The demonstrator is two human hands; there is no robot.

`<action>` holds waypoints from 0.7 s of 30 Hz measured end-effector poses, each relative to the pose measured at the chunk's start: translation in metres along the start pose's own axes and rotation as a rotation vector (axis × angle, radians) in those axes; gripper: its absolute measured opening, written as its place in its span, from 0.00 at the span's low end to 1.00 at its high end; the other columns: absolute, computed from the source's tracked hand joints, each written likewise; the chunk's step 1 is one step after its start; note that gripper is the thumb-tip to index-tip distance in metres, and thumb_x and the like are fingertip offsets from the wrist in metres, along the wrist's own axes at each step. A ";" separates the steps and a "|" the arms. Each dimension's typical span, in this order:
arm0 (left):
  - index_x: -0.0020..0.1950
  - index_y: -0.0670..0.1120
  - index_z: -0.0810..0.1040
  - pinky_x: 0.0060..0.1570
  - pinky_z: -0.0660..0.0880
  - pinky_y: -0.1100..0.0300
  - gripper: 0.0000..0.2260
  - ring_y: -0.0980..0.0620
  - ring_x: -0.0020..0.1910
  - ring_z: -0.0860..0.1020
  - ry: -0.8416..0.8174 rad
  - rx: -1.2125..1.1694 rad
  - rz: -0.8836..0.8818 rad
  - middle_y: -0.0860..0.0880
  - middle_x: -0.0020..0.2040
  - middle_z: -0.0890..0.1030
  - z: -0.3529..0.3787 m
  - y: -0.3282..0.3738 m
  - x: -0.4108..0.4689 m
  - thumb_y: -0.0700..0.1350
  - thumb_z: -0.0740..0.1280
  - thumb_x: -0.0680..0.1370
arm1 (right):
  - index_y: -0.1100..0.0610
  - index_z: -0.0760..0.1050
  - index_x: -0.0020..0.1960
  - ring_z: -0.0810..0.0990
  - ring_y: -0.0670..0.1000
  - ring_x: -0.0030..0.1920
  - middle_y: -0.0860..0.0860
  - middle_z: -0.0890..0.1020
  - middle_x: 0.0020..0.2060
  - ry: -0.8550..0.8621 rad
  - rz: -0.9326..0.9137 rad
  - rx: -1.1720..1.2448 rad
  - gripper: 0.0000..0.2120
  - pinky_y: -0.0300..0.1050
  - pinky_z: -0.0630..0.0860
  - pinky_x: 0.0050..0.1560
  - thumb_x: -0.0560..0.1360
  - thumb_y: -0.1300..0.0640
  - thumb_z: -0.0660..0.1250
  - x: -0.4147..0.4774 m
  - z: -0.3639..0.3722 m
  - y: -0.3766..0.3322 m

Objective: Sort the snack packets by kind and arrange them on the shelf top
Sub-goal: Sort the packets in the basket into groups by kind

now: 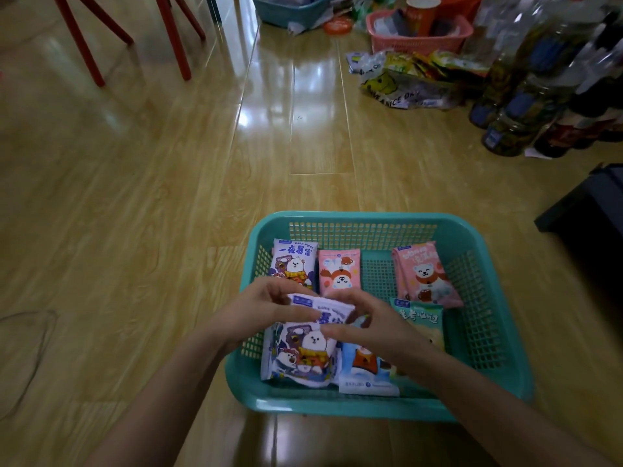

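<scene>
A teal mesh basket (488,348) stands on the wooden floor and holds several cartoon-printed packets. Both hands grip the top edge of a purple packet (303,358) at the basket's near left: my left hand (266,311) from the left, my right hand (367,325) from the right. Another purple packet (295,261) lies at the far left. A pink packet (338,271) sits beside it, and a second pink packet (424,274) lies at the far right. A green packet (421,318) and a blue packet (367,372) are partly hidden under my right wrist.
A pink basket (418,35) and another teal basket (290,10) stand far back. Loose snack bags (411,79) lie on the floor at the right, next to a cluster of bottles (526,96). Red chair legs (84,45) stand far left. A dark object (586,210) sits at the right.
</scene>
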State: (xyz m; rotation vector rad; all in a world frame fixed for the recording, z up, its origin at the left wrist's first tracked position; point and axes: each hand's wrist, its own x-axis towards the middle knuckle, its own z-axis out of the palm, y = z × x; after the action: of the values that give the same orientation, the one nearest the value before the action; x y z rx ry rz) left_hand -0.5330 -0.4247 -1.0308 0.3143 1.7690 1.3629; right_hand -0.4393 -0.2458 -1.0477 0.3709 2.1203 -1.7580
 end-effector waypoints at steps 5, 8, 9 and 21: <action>0.54 0.45 0.77 0.45 0.75 0.56 0.21 0.50 0.40 0.79 0.041 0.063 -0.065 0.46 0.39 0.80 0.006 -0.005 0.006 0.51 0.76 0.65 | 0.55 0.75 0.45 0.82 0.44 0.34 0.54 0.82 0.45 0.054 0.003 0.083 0.05 0.35 0.78 0.35 0.72 0.62 0.70 0.003 0.007 0.007; 0.52 0.43 0.77 0.45 0.76 0.64 0.18 0.55 0.42 0.79 0.182 0.200 -0.018 0.48 0.44 0.81 0.003 -0.018 -0.003 0.48 0.75 0.66 | 0.64 0.69 0.49 0.84 0.49 0.34 0.57 0.82 0.49 0.082 0.196 0.296 0.09 0.38 0.79 0.34 0.74 0.65 0.68 -0.002 0.012 0.021; 0.50 0.43 0.78 0.43 0.75 0.67 0.13 0.55 0.42 0.78 0.263 0.244 0.018 0.48 0.44 0.80 0.001 -0.023 -0.005 0.45 0.74 0.69 | 0.63 0.67 0.49 0.84 0.50 0.34 0.58 0.82 0.48 0.086 0.245 0.317 0.09 0.39 0.79 0.34 0.74 0.65 0.67 -0.003 0.013 0.026; 0.44 0.45 0.77 0.38 0.73 0.64 0.03 0.55 0.39 0.76 0.620 0.443 0.172 0.51 0.40 0.79 -0.015 -0.031 0.006 0.40 0.65 0.76 | 0.53 0.61 0.31 0.72 0.52 0.35 0.49 0.67 0.28 0.007 0.119 -0.865 0.19 0.39 0.61 0.27 0.76 0.45 0.61 0.001 0.035 0.021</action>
State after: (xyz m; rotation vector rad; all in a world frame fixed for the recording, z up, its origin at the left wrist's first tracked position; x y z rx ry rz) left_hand -0.5389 -0.4428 -1.0602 0.3041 2.6232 1.2521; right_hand -0.4270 -0.2762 -1.0726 0.2423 2.5401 -0.6492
